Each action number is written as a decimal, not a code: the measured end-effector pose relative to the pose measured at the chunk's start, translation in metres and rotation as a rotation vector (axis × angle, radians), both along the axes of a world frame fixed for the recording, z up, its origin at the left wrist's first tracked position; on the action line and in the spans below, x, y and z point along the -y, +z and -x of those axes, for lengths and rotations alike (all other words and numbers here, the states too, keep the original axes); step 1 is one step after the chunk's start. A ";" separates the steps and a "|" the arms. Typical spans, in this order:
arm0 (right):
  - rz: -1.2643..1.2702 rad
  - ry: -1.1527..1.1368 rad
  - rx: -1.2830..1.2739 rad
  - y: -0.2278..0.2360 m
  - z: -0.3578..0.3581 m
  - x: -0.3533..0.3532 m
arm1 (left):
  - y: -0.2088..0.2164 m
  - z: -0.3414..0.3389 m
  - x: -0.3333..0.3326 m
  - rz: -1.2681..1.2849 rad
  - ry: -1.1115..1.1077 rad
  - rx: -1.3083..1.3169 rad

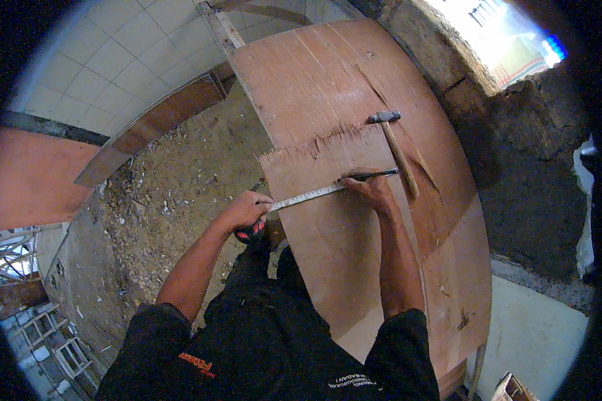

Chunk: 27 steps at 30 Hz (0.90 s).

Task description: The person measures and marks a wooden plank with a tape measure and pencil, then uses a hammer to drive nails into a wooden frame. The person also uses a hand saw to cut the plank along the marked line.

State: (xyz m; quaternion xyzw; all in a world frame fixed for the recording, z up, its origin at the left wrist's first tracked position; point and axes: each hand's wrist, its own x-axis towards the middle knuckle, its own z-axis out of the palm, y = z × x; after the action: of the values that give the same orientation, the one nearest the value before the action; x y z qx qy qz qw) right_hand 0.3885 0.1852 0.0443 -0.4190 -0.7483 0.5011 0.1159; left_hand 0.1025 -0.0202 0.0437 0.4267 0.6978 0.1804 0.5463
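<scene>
Tape measure (308, 196): white blade drawn out across the smaller plywood piece (328, 234), in front of the person's body.
Blade axis: left to right, the right end slanting slightly toward the far side.
Tape case (251, 232): red and black, just off the piece's left edge, beneath the left hand.
Left hand (245, 209): closed around the case, knuckles up, fingers toward the right; forearm reaches far and right from the near left.
Right hand (373, 191): gripping a dark pen (379, 174), fingers at the blade's right end; whether they also pinch the blade, I cannot tell. Forearm reaches far and slightly left.
Pen axis: nearly left to right, low over the wood.
Plywood piece: splintered far edge, lying on a larger plywood sheet (314, 73).
Hammer (397, 150): right of the pen, head far, wooden handle pointing near and slightly right.
</scene>
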 end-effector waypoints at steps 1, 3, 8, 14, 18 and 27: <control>0.021 0.004 0.010 0.000 0.000 0.000 | 0.000 0.000 0.000 -0.004 0.011 0.013; 0.045 0.020 0.021 0.000 -0.001 0.000 | -0.002 0.000 0.000 0.031 0.022 0.013; -0.007 0.016 -0.049 -0.001 -0.002 0.004 | -0.016 0.003 0.002 0.010 -0.012 -0.044; 0.043 0.006 -0.063 -0.006 -0.002 0.003 | -0.020 0.005 0.003 -0.061 -0.049 -0.063; 0.053 0.012 0.005 -0.011 -0.002 0.000 | -0.011 0.003 0.002 0.023 0.000 0.035; 0.045 0.019 0.034 0.001 0.002 0.002 | -0.015 0.005 0.001 -0.096 -0.085 -0.068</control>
State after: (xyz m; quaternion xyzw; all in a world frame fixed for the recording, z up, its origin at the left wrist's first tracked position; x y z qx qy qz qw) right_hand 0.3862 0.1837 0.0455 -0.4229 -0.7425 0.5117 0.0891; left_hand 0.0974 -0.0215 0.0287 0.4877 0.6877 0.1757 0.5083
